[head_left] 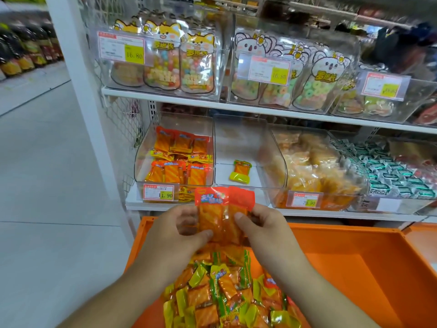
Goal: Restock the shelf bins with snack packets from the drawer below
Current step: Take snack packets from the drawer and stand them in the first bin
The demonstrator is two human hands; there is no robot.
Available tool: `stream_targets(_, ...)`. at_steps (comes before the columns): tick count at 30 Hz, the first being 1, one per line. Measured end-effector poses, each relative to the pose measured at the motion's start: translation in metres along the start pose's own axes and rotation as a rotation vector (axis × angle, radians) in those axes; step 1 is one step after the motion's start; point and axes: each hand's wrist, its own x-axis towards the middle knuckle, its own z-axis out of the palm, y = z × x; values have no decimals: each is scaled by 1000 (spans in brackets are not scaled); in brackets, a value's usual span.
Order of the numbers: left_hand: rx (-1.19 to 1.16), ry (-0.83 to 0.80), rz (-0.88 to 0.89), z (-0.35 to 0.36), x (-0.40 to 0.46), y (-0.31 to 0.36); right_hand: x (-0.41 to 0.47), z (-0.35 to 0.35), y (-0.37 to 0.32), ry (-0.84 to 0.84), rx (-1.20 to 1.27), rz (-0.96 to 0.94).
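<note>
Both hands, left hand (182,229) and right hand (262,229), pinch orange packets (222,214) over the drawer (331,252); likely squaring them for the near-bare bin (238,147).

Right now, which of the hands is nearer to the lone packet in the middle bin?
Right. The right hand is almost directly below the lone packet; the left hand is below it and farther to the left.

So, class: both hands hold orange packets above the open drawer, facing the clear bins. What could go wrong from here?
1. The orange-topped packets might go into the middle bin, which holds one green-edged packet; the matching stock fills the left bin.
2. The left hand and right hand share a light fingertip grip, so one packet could slip back into the drawer.
</note>
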Motion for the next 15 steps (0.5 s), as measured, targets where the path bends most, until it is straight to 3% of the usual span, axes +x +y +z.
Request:
stream_targets(3, 39, 31, 0, 1, 0, 0, -2, 2, 4, 175, -314, -170)
stream_targets(6, 45, -47, 35, 8, -5, 0, -13, 17, -2, 183, -490, -261)
stream_targets(12, -9, -123, -2, 13, -14, -2, -23, 25, -8, 35, -236, -27)
stream_targets(15, -90, -137, -36, 8, -14, 1, -23, 17, -5, -1, -199, -22)
